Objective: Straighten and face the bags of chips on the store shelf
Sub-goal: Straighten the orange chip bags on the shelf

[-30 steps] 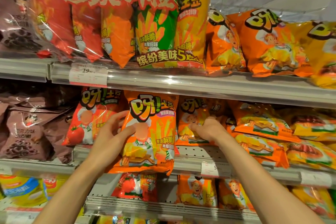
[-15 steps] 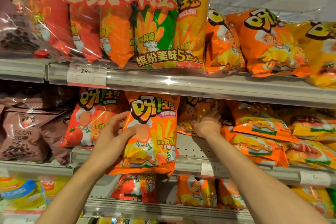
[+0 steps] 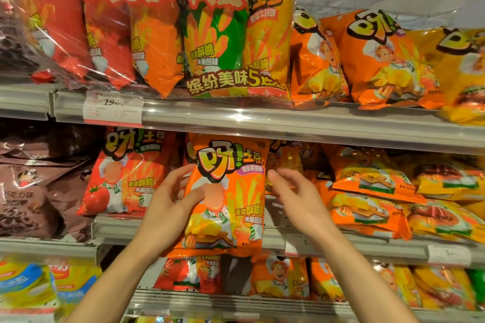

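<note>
At centre frame our left hand [image 3: 168, 207] grasps the upright glossy orange plastic chip bag [image 3: 231, 191] by its left edge, front of the grey metal middle shelf [image 3: 367, 246]. Our right hand [image 3: 296, 196] hovers released just beside its right edge.

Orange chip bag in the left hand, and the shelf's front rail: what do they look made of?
Orange chip bag: thin glossy plastic film, probably; it crinkles and shines, printed all over. Front rail: pale grey metal, apparently, behind a clear plastic strip that catches glare. Left hand grips the bag.
</note>
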A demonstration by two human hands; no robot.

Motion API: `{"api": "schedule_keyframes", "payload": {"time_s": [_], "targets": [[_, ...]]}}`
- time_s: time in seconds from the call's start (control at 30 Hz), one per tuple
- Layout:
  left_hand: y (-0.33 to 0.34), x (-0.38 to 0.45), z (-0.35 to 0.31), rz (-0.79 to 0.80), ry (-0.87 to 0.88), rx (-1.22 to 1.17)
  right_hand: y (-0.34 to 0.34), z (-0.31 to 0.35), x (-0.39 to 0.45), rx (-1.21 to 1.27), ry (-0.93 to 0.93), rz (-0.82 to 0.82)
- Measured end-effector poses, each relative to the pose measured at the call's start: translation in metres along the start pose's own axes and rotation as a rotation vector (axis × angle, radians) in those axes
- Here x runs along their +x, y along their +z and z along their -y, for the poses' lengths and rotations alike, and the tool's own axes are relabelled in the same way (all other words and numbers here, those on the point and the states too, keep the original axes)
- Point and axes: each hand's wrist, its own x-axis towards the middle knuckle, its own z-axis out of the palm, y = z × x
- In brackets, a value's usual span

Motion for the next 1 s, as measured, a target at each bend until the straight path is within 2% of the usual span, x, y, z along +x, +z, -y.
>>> {"api": "schedule_keyframes", "payload": {"time_s": [0.1, 0.3, 0.43, 0.57, 0.7, 0.83, 1.0], "targets": [[0.022, 0.002, 0.000, 0.029, 0.024, 0.008, 0.013, -0.005, -0.015, 0.180, 0.074, 0.133], [0.041, -0.001, -0.007, 0.064, 0.095, 0.162, 0.008, -0.013, -0.012, 0.311, 0.107, 0.054], [0.030, 0.000, -0.005, -0.006, 0.247, 0.486, -0.013, -0.004, -0.001, 0.144, 0.051, -0.098], [0.027, -0.002, -0.004, 0.023, 0.307, 0.658, -0.026, 0.007, 0.014, 0.001, 0.047, -0.217], [0.027, -0.002, -0.003, 0.012, 0.317, 0.689, -0.027, 0.009, 0.027, -0.203, 0.038, -0.325], [0.026, -0.002, -0.003, 0.025, 0.308, 0.694, -0.016, 0.006, 0.038, -0.281, 0.075, -0.396], [0.025, -0.002, -0.004, -0.016, 0.290, 0.723, 0.013, -0.011, 0.034, -0.535, -0.035, -0.411]]}}
